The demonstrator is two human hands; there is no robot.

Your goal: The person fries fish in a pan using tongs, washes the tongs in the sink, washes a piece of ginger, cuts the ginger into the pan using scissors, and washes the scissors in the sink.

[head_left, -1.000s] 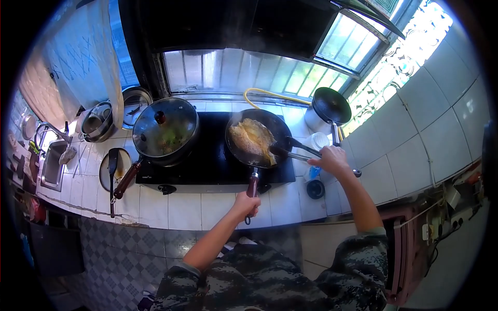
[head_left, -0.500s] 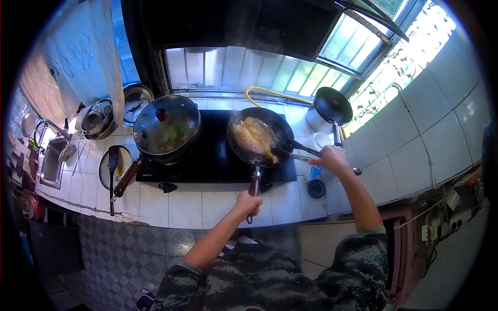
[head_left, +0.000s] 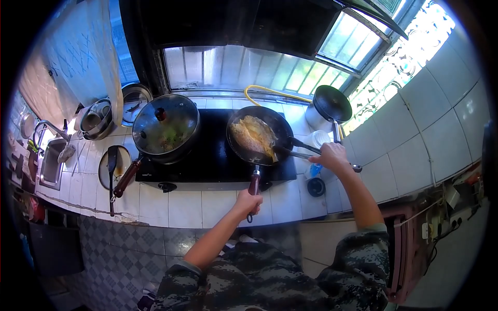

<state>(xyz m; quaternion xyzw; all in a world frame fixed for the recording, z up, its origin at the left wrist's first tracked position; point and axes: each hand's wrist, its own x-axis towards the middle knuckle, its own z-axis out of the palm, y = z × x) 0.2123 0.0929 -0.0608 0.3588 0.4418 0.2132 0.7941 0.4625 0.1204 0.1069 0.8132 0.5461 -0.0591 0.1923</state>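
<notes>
A frying pan [head_left: 239,147] sits on the right side of the black stove, with a golden-brown, flat piece of food [head_left: 253,138], apparently fried fish, inside. My left hand [head_left: 249,203] is wrapped around the pan's red-brown handle [head_left: 254,182]. Held in my right hand [head_left: 332,157] is a pair of long tongs [head_left: 298,154] with dark tips. One tip is at the right edge of the food; the other lies near the pan's right rim. My fingers hide part of the tongs, and their round end sticks out to the right.
A glass-lidded pan [head_left: 167,129] stands on the left of the stove [head_left: 213,140]. Beside it, a black spatula [head_left: 112,168] lies across a plate [head_left: 123,165]. A dark pot [head_left: 332,105], a clear plastic container [head_left: 318,139] and a black lid [head_left: 316,187] are at the right.
The tongs and my right hand have shifted very slightly, and the tongs' arms look a little closer together. My left hand stays on the pan handle.
</notes>
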